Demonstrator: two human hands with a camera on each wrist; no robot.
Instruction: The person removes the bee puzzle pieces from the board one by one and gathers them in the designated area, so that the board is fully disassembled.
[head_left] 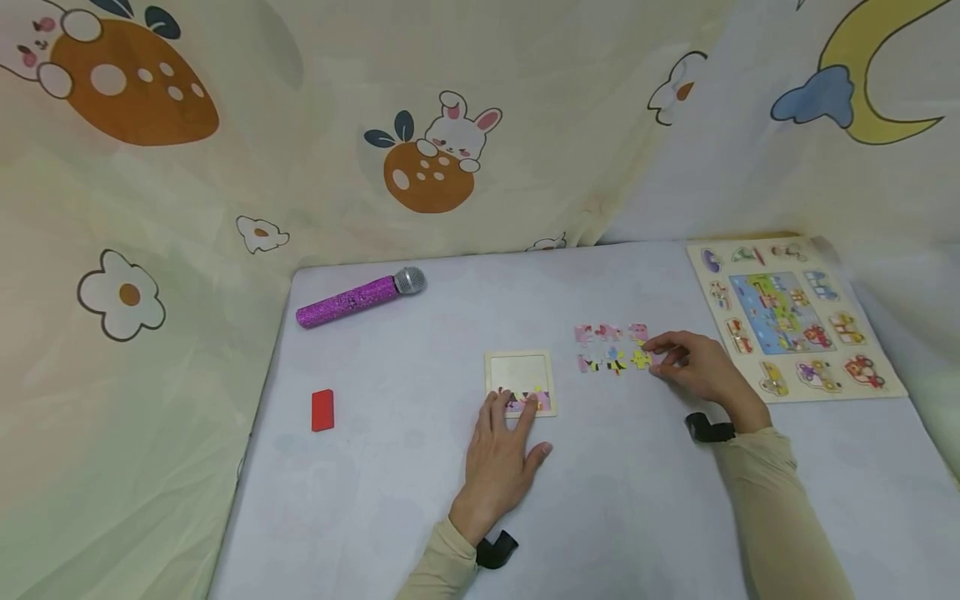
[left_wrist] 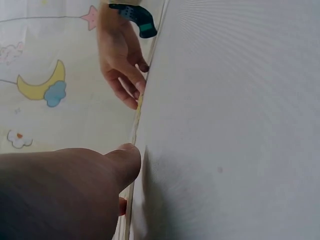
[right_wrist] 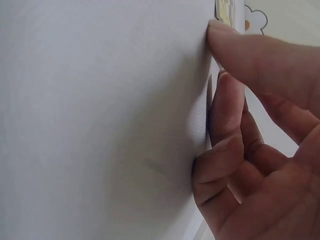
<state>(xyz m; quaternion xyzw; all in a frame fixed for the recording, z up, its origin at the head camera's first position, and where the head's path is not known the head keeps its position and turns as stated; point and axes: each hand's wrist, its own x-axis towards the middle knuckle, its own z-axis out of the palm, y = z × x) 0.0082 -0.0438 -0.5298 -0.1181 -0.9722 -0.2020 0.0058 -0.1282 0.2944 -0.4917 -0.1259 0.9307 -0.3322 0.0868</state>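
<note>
Working across the worktop (head_left: 375, 500), left hand (head_left: 498, 467) extended, gripping nothing, on the six-o'clock side of the puzzle frame (head_left: 519, 369), right hand (head_left: 697, 367) curled, hold uncertain, at two-o'clock pieces (head_left: 616, 363); best pinch edges, frame braced.

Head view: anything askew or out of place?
Nothing looks spilled. Mildly odd: the purple microphone lies slanted, far left on the table, with a red block on the same side; neither looks related to the puzzle pieces or puzzle frame.
</note>
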